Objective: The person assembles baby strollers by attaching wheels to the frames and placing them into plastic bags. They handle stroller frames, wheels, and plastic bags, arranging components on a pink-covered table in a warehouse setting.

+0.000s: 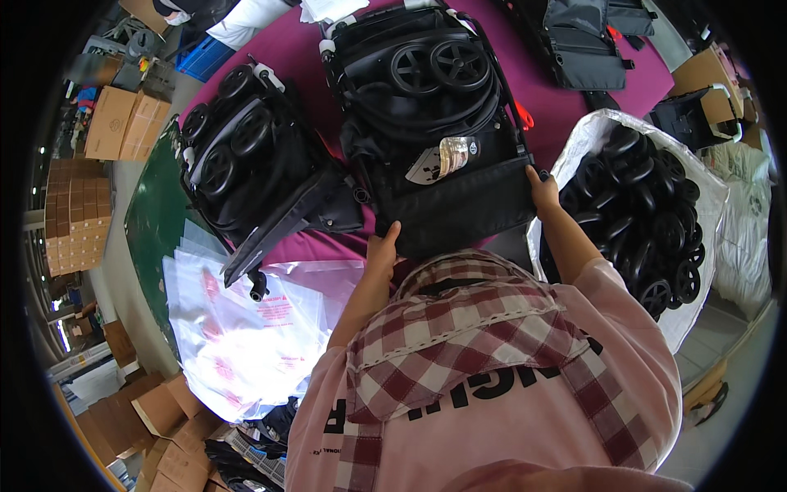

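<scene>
1. Gripping the near edge of the folded black stroller (434, 139), your left hand (382, 250) has its fingers curled over the lower left corner of the fabric panel.
2. Your right hand (543, 190) grasps the same stroller at its lower right corner, fingers closed on the frame edge.
3. That stroller lies on the magenta table (557, 107), directly ahead of you, wheels upward at its far end.
4. A second folded black stroller (254, 164) lies to the left, just beside the first.
5. A stack of clear plastic bags (246, 328) spreads at near left, under the second stroller's handle.
6. A white sack of black wheels (648, 205) stands at right, near your right forearm.
7. Cardboard boxes (123, 123) sit at far left.
</scene>
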